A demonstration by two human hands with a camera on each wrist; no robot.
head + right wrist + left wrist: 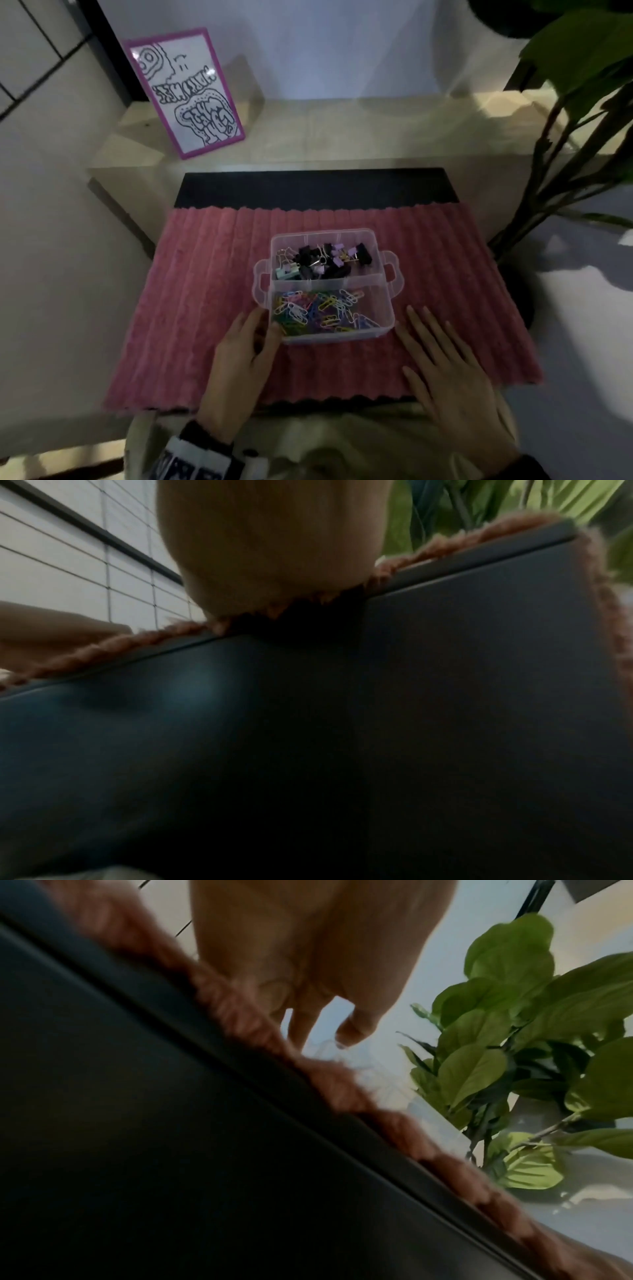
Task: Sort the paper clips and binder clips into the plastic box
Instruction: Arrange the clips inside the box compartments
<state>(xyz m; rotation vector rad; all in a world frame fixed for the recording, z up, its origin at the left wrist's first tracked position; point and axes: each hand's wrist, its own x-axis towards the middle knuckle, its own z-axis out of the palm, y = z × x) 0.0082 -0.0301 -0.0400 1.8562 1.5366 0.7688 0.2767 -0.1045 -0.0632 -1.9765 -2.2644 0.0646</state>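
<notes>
**Sorted clips in the two-part box, hands at its near corners**

We take the clear plastic box (385, 308) as our landmark; it sits near the middle of the pink ribbed mat (191, 308), its two handles pointing left and right and its divider running the same way. Its long axis we cannot settle, since the outline reads nearly square from the head view.

Far to the left of the box and behind it, we see a purple-framed drawing board (185, 92) leaning upright on the pale shelf (342, 137). At the box's near-left corner lies our left hand (239, 356), fingers loosely extended, their tips touching or just beside the wall; the left wrist view shows them relaxed and gripping nothing, though contact is not certain.

Inside the box, the far compartment holds the binder clips (322, 260), black, lilac and mint, lying in a heap with no common direction. The near compartment holds the coloured paper clips (322, 310), likewise jumbled.

Just right of the box's near-right corner, our right hand (452, 373) rests flat on the mat, fingers straight and spread, apart from the box. Well to the right stands a leafy plant (582, 102). Beneath the mat a dark table (308, 186) shows behind the box.
</notes>
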